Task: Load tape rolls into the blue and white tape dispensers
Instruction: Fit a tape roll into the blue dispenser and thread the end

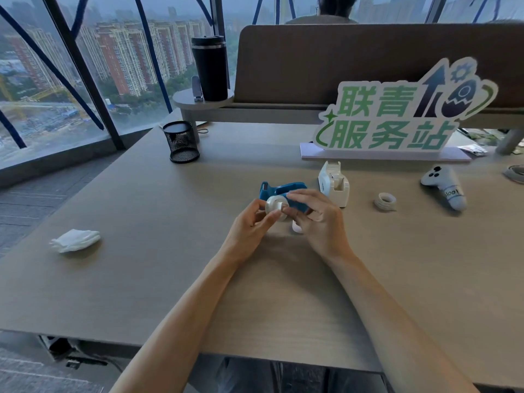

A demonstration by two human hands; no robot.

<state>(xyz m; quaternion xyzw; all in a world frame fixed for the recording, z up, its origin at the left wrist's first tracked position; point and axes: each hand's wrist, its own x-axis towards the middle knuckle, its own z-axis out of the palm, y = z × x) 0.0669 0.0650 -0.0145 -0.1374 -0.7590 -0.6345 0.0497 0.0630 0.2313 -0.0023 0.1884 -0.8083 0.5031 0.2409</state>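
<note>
Head view, desk [141, 279] inventory.

My left hand [249, 225]: raised just above the desk, thumb and fingers closed around a white tape roll [276, 207]. The roll sits tilted, its flat face toward me.

My right hand [317, 219]: fingers curled, fingertips meeting the roll from the right side; whether it also grips something underneath I cannot tell. A small pale item shows below it, too blurred to identify.

Blue dispenser [283, 191]: on the desk directly behind the roll, partly hidden by both hands.

White dispenser [334, 184]: upright, just right of the blue one, untouched.

Spare roll [385, 201]: flat on the desk, well right of the white dispenser, apart from both hands.

Other items: mesh pen cup [181, 141] at the far left of the desk; crumpled white tissue [75, 240] near the left edge; white controller [443, 188] at far right; green-lettered sign [397, 114] on its base behind the dispensers; dark tumbler [209, 68] on a round shelf by the window.
</note>
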